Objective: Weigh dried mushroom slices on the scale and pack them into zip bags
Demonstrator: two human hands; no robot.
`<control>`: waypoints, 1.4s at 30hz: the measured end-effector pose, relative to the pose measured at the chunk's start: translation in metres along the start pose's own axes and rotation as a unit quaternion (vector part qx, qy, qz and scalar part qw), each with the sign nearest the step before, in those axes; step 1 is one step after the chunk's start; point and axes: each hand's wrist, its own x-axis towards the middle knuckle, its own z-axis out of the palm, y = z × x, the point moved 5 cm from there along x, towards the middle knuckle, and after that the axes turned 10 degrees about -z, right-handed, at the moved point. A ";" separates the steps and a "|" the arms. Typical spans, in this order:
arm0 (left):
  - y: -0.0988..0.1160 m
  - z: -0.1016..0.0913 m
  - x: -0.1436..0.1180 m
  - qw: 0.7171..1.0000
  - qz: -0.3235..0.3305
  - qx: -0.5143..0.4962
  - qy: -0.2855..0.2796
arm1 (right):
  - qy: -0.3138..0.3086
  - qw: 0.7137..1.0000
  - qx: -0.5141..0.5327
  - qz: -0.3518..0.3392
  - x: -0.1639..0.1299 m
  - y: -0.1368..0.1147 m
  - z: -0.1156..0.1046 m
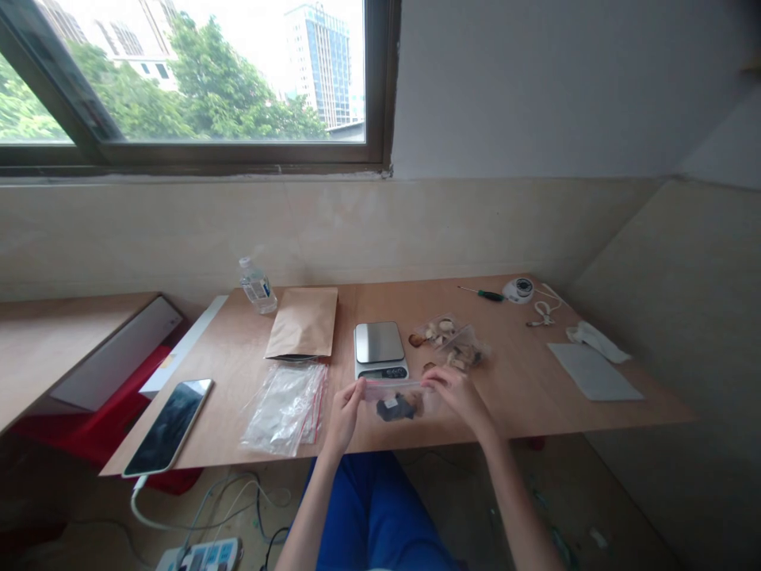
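Note:
My left hand (346, 410) and my right hand (455, 390) pinch the two ends of the top edge of a clear zip bag (433, 405). Inside the bag lie a dark piece (395, 408) with a small white patch and some brownish pieces; their kind is unclear. Just beyond the bag stands a digital kitchen scale (379, 346) with a bare steel plate. To its right, near my right hand, are clear bags of dried brownish slices (463, 349) that look like mushrooms. A stack of flat zip bags (285, 407) lies left of my left hand.
A brown paper pouch (304, 323) and a water bottle (258, 287) stand back left. A phone (169, 425) on a cable lies at the left edge. Back right are a screwdriver (488, 295), a white camera (519, 290) and a white sheet (593, 371).

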 end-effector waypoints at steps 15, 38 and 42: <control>-0.055 -0.017 -0.011 0.994 -0.093 0.056 -0.026 | 0.167 0.926 -0.314 0.124 -0.061 0.092 -0.043; -0.049 -0.073 -0.025 0.991 -0.067 0.081 0.078 | 0.026 0.993 -0.110 0.020 -0.009 0.077 0.051; -0.049 -0.070 -0.026 0.992 -0.061 0.084 0.071 | 0.062 0.997 -0.037 -0.020 0.040 0.056 0.053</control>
